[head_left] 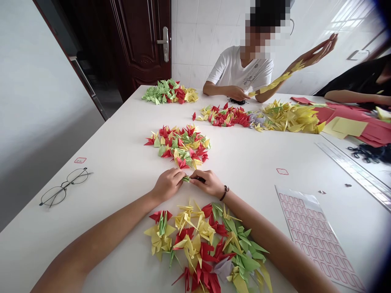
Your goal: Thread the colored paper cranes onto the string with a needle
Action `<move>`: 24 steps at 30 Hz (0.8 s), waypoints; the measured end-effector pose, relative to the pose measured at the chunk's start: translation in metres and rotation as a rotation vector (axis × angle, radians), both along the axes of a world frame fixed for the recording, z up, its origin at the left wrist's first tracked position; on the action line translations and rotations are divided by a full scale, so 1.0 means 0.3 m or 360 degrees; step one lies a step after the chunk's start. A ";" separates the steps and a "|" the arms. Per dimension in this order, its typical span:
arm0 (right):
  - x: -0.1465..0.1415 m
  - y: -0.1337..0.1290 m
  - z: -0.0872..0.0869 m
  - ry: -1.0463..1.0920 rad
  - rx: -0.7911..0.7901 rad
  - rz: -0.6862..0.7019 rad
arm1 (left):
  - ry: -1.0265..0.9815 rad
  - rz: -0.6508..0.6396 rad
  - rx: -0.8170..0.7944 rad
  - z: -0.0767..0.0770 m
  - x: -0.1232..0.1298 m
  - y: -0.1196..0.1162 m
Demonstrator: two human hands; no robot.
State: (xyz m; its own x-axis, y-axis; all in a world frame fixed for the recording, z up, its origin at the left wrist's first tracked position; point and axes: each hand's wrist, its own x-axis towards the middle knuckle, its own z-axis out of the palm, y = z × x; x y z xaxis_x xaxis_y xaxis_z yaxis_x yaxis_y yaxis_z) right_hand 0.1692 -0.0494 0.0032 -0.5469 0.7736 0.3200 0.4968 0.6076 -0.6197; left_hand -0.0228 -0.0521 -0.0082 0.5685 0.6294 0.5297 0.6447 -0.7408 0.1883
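Nearest us, a loose heap of folded paper cranes (207,248) in red, yellow and green is lying on the white bench (116,183), with our forearms resting on either side of it. Our left grip (167,185) and right grip (207,182) are meeting just above the heap, fingers closed, pinching between them a small green paper piece (185,178) and a dark slender item (199,179) whose nature we cannot tell from here. A second heap of cranes (177,145) is sitting just beyond our hands, a sheet of red-outlined labels (317,236) is lying to the lower right, and glasses (64,187) are lying to the left. Across the bench, a co-worker's raised hand (317,49) is lifting a strand of yellow cranes (275,79). We are running some risk here: a careless sweep of either forearm could crush or scatter the light cranes, and a loosened pinch could drop the green piece among them.
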 end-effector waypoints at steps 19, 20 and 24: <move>0.001 0.010 -0.016 0.0034 -0.0105 0.0006 | -0.0161 -0.0087 -0.0243 -0.004 -0.005 0.002; 0.002 0.009 -0.014 0.0035 -0.0102 0.0009 | -0.0186 -0.0098 -0.0272 -0.003 -0.005 0.002; 0.006 0.004 -0.003 0.0029 -0.0063 0.0050 | -0.0275 -0.0116 -0.0356 0.002 -0.005 0.003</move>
